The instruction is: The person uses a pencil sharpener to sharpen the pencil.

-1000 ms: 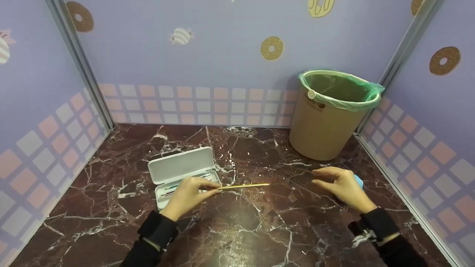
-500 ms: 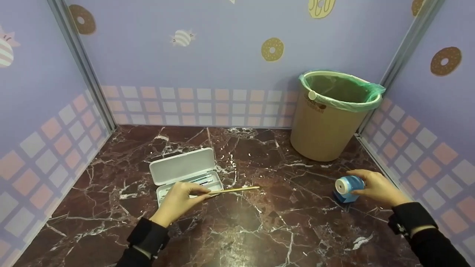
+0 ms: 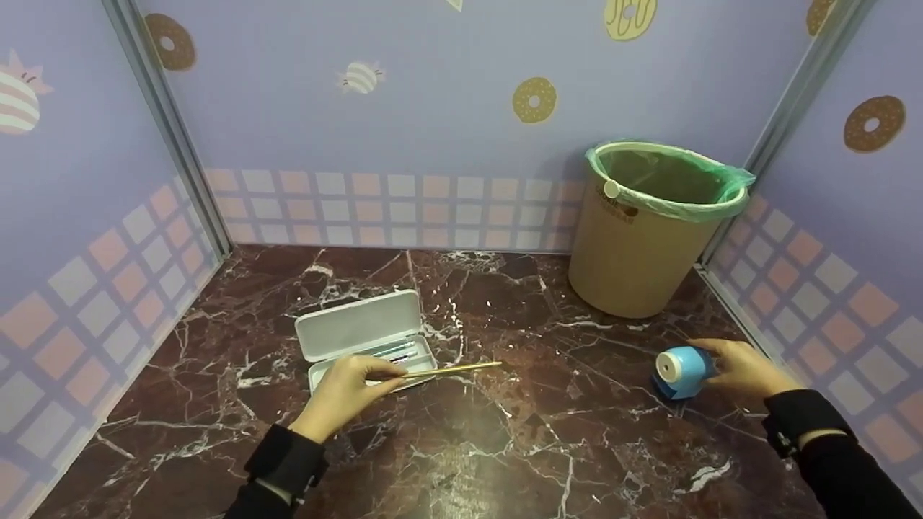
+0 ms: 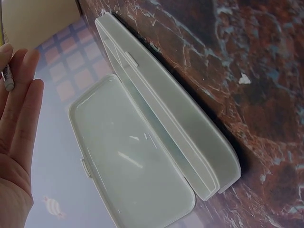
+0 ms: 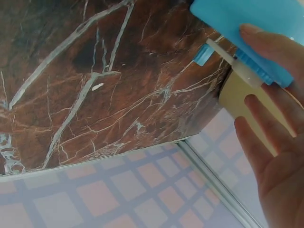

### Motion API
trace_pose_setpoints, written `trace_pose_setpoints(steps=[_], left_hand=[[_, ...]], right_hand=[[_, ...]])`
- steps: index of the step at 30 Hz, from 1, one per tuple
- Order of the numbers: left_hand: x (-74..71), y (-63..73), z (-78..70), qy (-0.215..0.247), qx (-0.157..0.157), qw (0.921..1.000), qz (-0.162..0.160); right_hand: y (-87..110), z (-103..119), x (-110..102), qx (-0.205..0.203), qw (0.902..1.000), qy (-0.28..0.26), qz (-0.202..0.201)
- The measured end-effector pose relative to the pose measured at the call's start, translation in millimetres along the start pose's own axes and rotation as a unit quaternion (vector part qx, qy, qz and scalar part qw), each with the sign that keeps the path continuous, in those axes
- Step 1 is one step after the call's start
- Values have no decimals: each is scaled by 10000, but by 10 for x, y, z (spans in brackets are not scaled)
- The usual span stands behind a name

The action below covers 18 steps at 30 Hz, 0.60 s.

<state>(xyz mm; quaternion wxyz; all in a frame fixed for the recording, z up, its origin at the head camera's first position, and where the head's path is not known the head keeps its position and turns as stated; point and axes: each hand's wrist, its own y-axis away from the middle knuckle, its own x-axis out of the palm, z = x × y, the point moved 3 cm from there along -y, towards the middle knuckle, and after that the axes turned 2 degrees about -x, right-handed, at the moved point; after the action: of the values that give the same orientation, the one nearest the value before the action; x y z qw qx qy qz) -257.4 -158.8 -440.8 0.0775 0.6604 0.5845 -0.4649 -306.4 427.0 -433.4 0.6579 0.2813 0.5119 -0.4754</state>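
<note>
My left hand (image 3: 340,393) pinches a thin gold pencil (image 3: 465,367) near one end between thumb and fingertips. Its other end points right, over the table. The pencil's blunt end (image 4: 9,84) shows beside the thumb in the left wrist view. Far to the right, my right hand (image 3: 743,369) grips a blue crank pencil sharpener (image 3: 689,369), whose round pale front with a small hole faces left. In the right wrist view the thumb lies on the blue body (image 5: 247,19), and a crank arm (image 5: 235,61) sticks out near the fingers.
An open white pencil case (image 3: 360,328) holding several pencils lies partly behind my left hand, lid raised. A tan bin (image 3: 624,252) with a green liner stands at the back right. Patterned walls (image 3: 447,94) enclose the dark marble table (image 3: 490,447).
My right hand has moved right and taken hold of the sharpener, which it had partly hidden. The left hand has drawn slightly left and down with the pencil.
</note>
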Motion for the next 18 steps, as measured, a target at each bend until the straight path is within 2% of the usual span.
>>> trace_pose_setpoints(steps=[12,18], left_hand=[[-4,12,26,-24,221,9996,-145],[-26,22,37,-17,39,9999,-93]], right_hand=[[-13,-81,-21,238,9996,-87,83],[-18,-90,-16,97,9999,17,-37]])
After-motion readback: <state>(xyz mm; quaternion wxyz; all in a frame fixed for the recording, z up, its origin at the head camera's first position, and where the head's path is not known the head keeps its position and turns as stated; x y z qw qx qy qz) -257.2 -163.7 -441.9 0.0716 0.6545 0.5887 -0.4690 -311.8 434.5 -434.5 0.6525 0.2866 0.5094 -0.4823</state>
